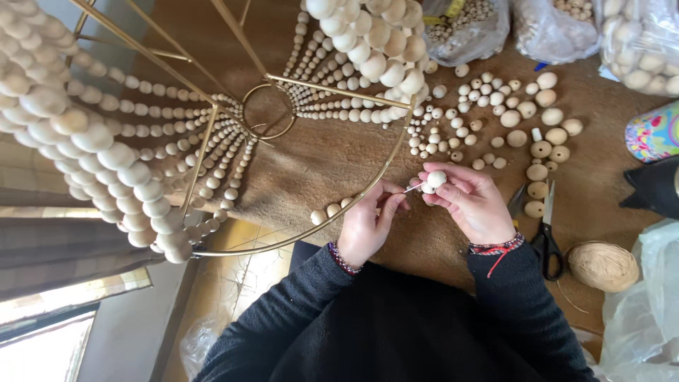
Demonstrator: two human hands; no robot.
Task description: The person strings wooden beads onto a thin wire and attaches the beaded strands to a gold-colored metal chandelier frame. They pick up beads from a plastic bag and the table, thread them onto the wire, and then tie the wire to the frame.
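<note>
You've got black-handled scissors (547, 233) lying on the brown felt-like table cover (325, 170), with a ball of tan raffia twine (603, 266) just to their right. Clear plastic bags of pale wooden beads (552, 28) sit along the far edge. A brightly patterned multicoloured tin (652, 133) is at the right edge, a black pointed object (654, 187) just below it. Crinkled clear plastic sheeting (643, 311) fills the lower right corner. Cracked tan floor tiles (247, 272) show beneath the table edge.

A home craft corner: loose round wooden beads (527, 110) on a brown tabletop (332, 163), clear plastic bead bags (552, 28), black-handled scissors (548, 233), a ball of tan twine (603, 266).
</note>
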